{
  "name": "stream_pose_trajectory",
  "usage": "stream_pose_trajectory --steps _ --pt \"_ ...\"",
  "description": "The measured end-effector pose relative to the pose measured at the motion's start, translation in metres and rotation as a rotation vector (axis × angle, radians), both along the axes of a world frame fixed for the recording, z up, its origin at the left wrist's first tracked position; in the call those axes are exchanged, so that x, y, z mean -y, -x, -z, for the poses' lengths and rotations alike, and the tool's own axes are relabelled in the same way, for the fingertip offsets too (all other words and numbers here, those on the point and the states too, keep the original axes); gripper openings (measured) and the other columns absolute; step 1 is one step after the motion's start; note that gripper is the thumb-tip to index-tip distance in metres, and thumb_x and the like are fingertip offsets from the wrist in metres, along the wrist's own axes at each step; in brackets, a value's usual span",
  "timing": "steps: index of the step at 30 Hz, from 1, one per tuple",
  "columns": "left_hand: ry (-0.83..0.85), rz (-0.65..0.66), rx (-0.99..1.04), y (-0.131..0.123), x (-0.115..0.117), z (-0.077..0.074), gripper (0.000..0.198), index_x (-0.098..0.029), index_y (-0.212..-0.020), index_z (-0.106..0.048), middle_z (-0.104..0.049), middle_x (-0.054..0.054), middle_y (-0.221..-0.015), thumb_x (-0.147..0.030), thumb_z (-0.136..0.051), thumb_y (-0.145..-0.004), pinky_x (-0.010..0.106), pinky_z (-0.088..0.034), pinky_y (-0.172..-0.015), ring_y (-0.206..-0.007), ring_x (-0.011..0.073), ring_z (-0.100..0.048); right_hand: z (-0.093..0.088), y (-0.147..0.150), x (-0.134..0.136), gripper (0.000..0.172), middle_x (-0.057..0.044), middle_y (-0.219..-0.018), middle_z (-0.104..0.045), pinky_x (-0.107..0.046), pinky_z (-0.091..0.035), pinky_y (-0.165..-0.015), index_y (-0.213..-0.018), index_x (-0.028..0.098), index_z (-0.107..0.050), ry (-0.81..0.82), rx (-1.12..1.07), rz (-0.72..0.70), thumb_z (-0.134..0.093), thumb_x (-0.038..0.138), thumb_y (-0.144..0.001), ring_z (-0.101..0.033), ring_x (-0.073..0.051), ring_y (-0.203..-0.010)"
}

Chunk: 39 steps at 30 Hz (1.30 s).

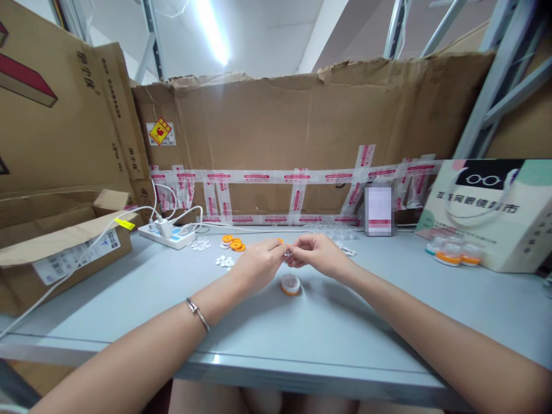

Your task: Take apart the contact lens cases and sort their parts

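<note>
My left hand (264, 261) and my right hand (317, 253) meet over the middle of the grey table, fingertips pinched together. Between them is a small shiny piece (288, 252), mostly covered by the fingers and too small to name. Just below the hands stands a round clear-topped container (290, 284) with an orange base. To the left of my left hand lie orange rings (237, 245) and a cluster of small white discs (225, 262). More small white pieces (200, 245) are farther left. Some flat pieces (346, 249) lie behind my right wrist.
A power strip (175, 236) with plugs and cables sits at back left, beside an open cardboard box (81, 247). Clear cups (332, 230) line the back near a phone (379, 210). At right are assembled orange-based containers (453, 253) and a paper bag (487, 215).
</note>
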State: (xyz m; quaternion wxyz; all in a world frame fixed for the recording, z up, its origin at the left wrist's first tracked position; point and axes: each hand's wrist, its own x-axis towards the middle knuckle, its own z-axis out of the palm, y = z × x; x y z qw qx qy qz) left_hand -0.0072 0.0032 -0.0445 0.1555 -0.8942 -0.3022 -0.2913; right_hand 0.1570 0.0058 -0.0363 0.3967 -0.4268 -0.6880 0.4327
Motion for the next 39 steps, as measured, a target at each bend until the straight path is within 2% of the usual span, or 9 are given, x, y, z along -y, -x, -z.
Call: stream_pose_trajectory --steps 6,21,30,35,39 --pt "-0.006 0.013 0.006 0.0011 0.0004 -0.0005 0.017 -0.014 -0.084 -0.058 -0.06 0.004 -0.08 -0.015 -0.041 -0.083 0.024 -0.047 -0.069 -0.075 0.0124 -0.055 -0.0023 0.0007 0.0024 0.009 -0.004 -0.062 -0.066 -0.025 -0.052 -0.063 -0.062 0.013 -0.058 0.018 -0.014 0.009 -0.058 0.021 -0.066 -0.064 -0.013 -0.062" --pt "-0.163 0.054 -0.018 0.0054 -0.0032 0.0026 0.018 -0.014 -0.086 -0.056 -0.059 0.005 -0.079 -0.014 -0.038 -0.084 0.025 -0.047 -0.067 -0.074 0.0128 -0.054 -0.0045 -0.0012 0.0038 0.02 -0.003 -0.059 -0.065 -0.025 -0.051 -0.064 -0.061 0.013 -0.058 0.079 -0.089 -0.014 -0.063 0.032 -0.064 -0.063 -0.012 -0.06" --pt "-0.023 -0.014 -0.072 0.0042 -0.0045 0.0032 0.021 -0.015 -0.089 -0.059 -0.059 0.005 -0.079 -0.019 -0.038 -0.085 0.025 -0.047 -0.067 -0.075 0.0132 -0.056 0.0014 -0.0026 -0.003 0.022 -0.004 -0.065 -0.067 -0.025 -0.051 -0.068 -0.069 0.013 -0.065 0.141 -0.044 -0.034 -0.062 0.034 -0.066 -0.063 -0.012 -0.064" --pt "-0.025 -0.009 -0.084 0.0043 -0.0038 0.0045 0.022 -0.015 -0.092 -0.058 -0.059 0.005 -0.08 -0.018 -0.038 -0.085 0.025 -0.047 -0.066 -0.074 0.0136 -0.056 0.0015 -0.0015 -0.0022 0.015 -0.003 -0.063 -0.067 -0.024 -0.051 -0.067 -0.066 0.013 -0.067 0.098 -0.035 -0.015 -0.062 0.027 -0.064 -0.063 -0.012 -0.065" --pt "-0.039 0.006 -0.033 0.0038 -0.003 0.0027 0.022 -0.016 -0.091 -0.058 -0.058 0.005 -0.078 -0.02 -0.037 -0.085 0.025 -0.047 -0.064 -0.072 0.0129 -0.056 0.0031 -0.0027 -0.0048 0.017 -0.003 -0.062 -0.067 -0.024 -0.051 -0.067 -0.068 0.014 -0.068 0.108 -0.077 -0.02 -0.062 0.029 -0.064 -0.063 -0.012 -0.064"
